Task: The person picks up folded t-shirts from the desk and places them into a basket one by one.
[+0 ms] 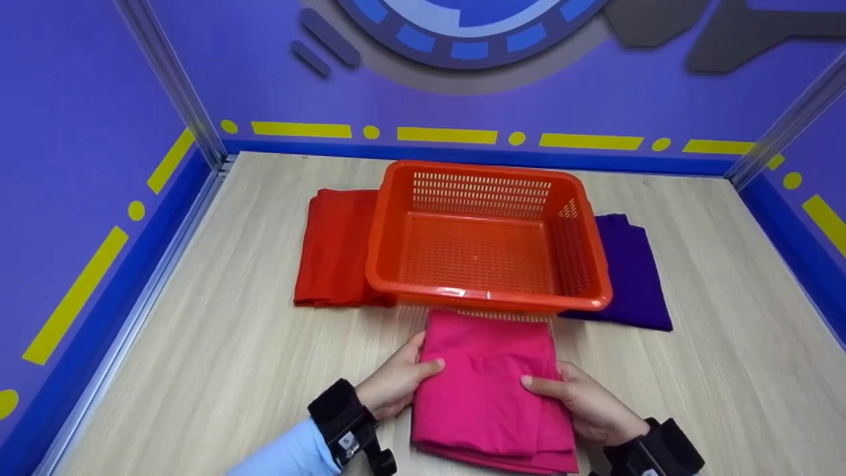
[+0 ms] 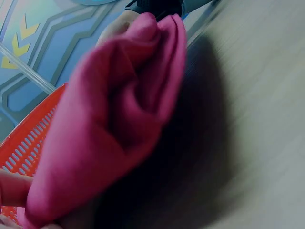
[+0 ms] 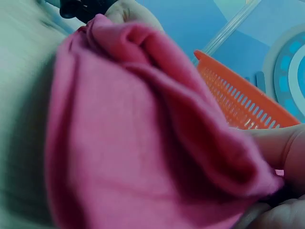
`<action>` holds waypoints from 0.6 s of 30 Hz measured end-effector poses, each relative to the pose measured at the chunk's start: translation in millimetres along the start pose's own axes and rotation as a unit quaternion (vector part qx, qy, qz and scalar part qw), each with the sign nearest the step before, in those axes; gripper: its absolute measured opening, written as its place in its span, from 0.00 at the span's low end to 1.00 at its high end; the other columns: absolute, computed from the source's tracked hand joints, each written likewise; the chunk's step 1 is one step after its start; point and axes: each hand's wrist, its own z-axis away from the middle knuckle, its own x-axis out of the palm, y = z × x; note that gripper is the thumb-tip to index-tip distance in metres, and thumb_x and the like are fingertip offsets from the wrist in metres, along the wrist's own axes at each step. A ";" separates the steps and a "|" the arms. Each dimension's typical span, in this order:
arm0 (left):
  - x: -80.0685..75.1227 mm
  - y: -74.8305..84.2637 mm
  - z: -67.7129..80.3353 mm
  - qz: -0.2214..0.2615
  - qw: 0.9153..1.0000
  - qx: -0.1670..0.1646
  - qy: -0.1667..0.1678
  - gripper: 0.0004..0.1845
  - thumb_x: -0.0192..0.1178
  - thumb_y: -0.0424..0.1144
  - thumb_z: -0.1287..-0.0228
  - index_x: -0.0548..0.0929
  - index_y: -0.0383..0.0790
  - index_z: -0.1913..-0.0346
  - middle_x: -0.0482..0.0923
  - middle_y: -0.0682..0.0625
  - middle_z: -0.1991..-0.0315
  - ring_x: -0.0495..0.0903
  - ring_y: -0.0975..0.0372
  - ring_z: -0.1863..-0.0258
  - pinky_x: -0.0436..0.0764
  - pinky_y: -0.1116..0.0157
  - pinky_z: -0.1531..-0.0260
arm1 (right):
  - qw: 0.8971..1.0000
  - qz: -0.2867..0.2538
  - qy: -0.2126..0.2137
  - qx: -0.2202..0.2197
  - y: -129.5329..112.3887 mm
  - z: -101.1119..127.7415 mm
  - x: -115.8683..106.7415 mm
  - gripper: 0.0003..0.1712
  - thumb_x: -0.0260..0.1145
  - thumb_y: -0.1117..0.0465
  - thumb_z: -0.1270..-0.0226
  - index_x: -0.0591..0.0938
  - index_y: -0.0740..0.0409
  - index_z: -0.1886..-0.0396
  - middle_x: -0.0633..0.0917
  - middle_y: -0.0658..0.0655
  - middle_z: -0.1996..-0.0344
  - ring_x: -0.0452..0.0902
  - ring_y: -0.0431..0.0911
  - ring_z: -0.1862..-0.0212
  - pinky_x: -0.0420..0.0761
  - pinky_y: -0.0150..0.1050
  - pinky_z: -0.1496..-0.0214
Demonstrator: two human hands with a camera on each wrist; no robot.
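— on the worktop: what is recorded of surface and surroundings?

— one pale wood-grain table (image 1: 714,317), enclosed on three sides by purple walls (image 1: 79,119) marked with yellow dashes and dots above a blue base strip. grey metal posts are noted at both rear corners. a blue and grey emblem is seen on the back wall.

— items set on it?

— one orange perforated basket (image 1: 486,301), placed at the centre, nothing seen inside. one red folded cloth (image 1: 334,248), laid to its left, partly tucked under the basket's edge. one dark purple folded cloth (image 1: 631,271), laid to its right, likewise partly covered by the rim.

— and the item being handled?

— one magenta cloth (image 1: 489,383), folded into a rough rectangle of several layers, placed just in front of the basket at the near edge of the table. soft creases are seen across its top; stacked edges are shown at the near side. in the wrist views its sides are seen raised and bunched.

— hands?

— left hand (image 1: 393,383): closed on the cloth's left edge, thumb laid on top, fingers passed beneath. right hand (image 1: 588,400): closed on the right edge in the same manner. black wrist straps are worn on both; a light blue sleeve (image 1: 291,453) is noted on the left arm.
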 end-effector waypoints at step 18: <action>6.6 59.6 27.9 -0.071 0.995 -0.039 -0.061 0.29 0.50 0.37 0.22 0.54 0.41 0.24 0.84 0.42 0.57 0.87 0.58 0.64 0.87 0.59 0.69 | 0.991 -0.027 -0.120 -0.045 -50.9 25.4 22.1 0.17 0.43 0.70 0.18 0.75 0.62 0.40 0.86 0.61 0.48 0.85 0.51 0.47 0.84 0.44 0.45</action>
